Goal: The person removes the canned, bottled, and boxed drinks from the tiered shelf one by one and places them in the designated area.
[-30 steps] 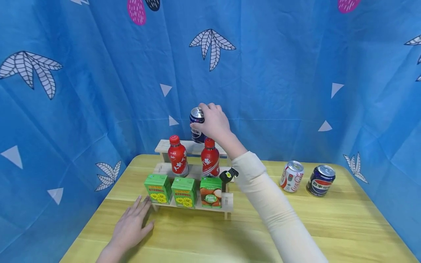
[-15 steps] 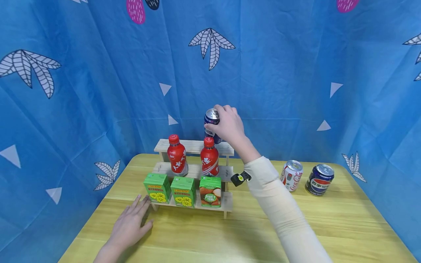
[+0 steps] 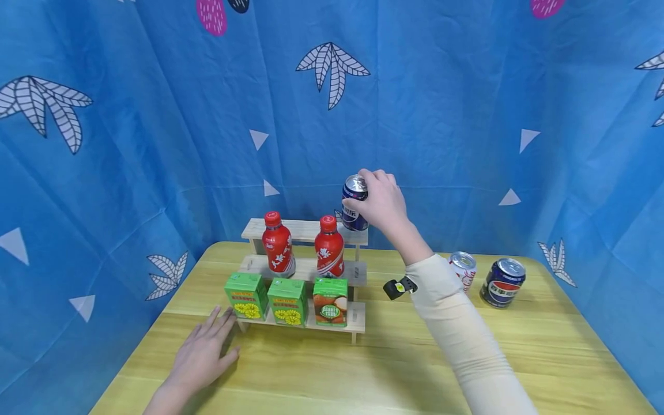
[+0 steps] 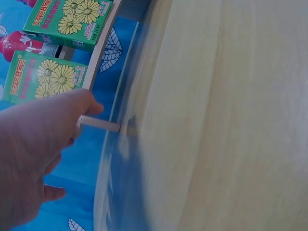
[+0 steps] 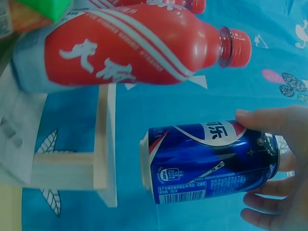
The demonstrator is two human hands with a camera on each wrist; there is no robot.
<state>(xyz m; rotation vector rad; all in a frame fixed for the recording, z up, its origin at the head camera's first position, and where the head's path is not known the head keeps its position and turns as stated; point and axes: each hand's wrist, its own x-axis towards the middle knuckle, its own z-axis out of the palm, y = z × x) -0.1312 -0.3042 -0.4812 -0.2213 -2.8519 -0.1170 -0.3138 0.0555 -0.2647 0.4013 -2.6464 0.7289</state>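
Observation:
My right hand (image 3: 386, 202) grips a blue soda can (image 3: 354, 204) near its silver top, over the right end of the wooden rack's top shelf (image 3: 303, 229). In the right wrist view a gap shows between the can's base (image 5: 146, 166) and the shelf board (image 5: 109, 144). Two red bottles, a left one (image 3: 278, 248) and a right one (image 3: 329, 249), stand on the middle tier. Green drink boxes (image 3: 287, 302) line the bottom tier. My left hand (image 3: 202, 354), fingers extended, lies by the rack's lower left corner; whether it touches is unclear.
On the table (image 3: 415, 369) to the right stand a white cola can (image 3: 464, 265), partly hidden by my right sleeve, and another blue can (image 3: 503, 282). A blue patterned curtain (image 3: 441, 115) hangs close behind the rack and along both sides.
My right hand has carried the blue can rightward along the top shelf, from behind the gap between the bottles to the shelf's right end. The left hand has stayed in place.

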